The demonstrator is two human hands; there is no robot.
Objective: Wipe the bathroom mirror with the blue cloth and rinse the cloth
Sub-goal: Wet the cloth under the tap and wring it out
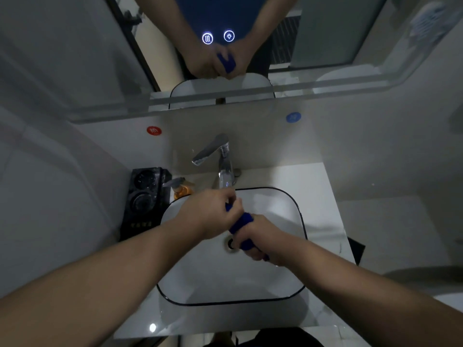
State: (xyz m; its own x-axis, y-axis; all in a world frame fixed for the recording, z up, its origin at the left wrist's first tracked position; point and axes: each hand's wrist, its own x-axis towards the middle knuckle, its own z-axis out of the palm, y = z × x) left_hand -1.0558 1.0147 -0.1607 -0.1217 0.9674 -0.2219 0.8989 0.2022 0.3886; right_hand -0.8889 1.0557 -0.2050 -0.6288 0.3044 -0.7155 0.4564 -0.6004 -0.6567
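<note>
Rolled blue cloth over the white basin, above the drain, near the chrome faucet; far end gripped in curled left hand, near end in curled right hand.

Both arms outstretched over sink: left hand grips blue cloth far end, right hand near end.
</note>
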